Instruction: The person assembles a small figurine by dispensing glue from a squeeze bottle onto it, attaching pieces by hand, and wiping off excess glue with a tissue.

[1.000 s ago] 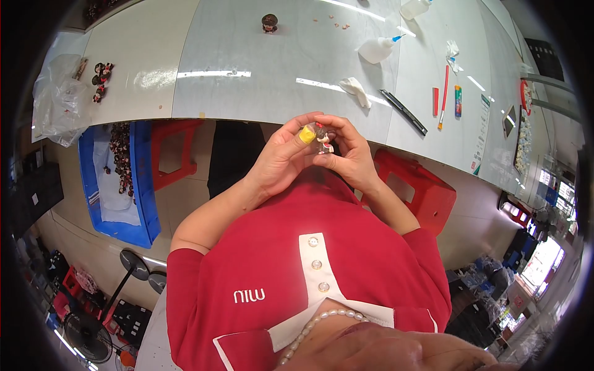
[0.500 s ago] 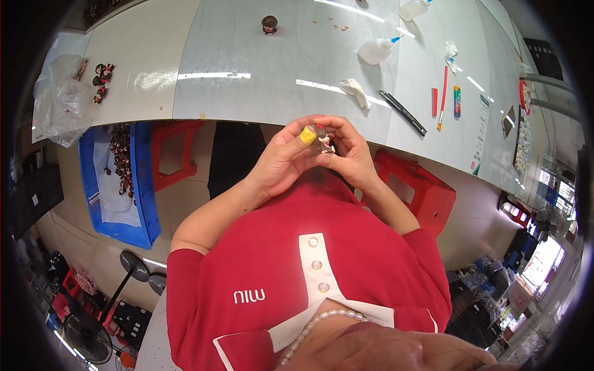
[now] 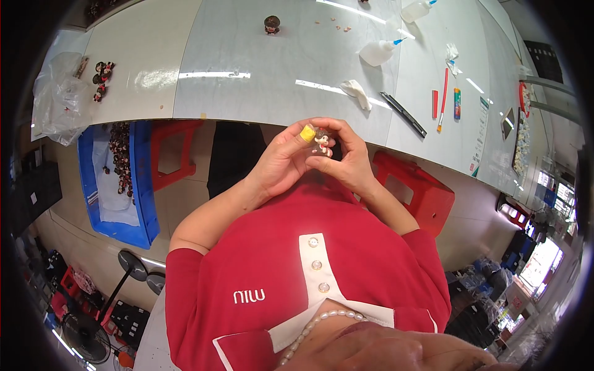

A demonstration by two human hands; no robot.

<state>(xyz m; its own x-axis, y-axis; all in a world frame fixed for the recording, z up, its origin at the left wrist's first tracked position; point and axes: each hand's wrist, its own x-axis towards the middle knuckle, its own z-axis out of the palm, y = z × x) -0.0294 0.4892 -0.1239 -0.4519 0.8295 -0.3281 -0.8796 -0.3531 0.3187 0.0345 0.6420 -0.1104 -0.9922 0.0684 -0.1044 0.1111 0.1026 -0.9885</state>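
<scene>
Between my two hands, just off the table's front edge, is a small painted figurine (image 3: 323,143) with a dark brown head, a pale face and some red. My left hand (image 3: 281,154) is closed on its left side, with a yellow wrap (image 3: 308,133) round the thumb. From the other side my right hand (image 3: 348,157) grips it, the thumb low and the fingers curled over the top. Parts of the figurine are covered by my fingers. A similar figurine (image 3: 271,25) stands on the table (image 3: 247,55) farther off.
Several figurines (image 3: 100,80) and a plastic bag (image 3: 59,102) lie at the left. A blue crate (image 3: 151,204) below holds more. Rightward are squeeze bottles (image 3: 376,54), a crumpled white tissue (image 3: 355,94), a black pen-like tool (image 3: 403,115), a red brush (image 3: 443,99) and a lighter (image 3: 457,104).
The figurine has turned in my fingers, so more of its face and front now shows. My hands stay in nearly the same place.
</scene>
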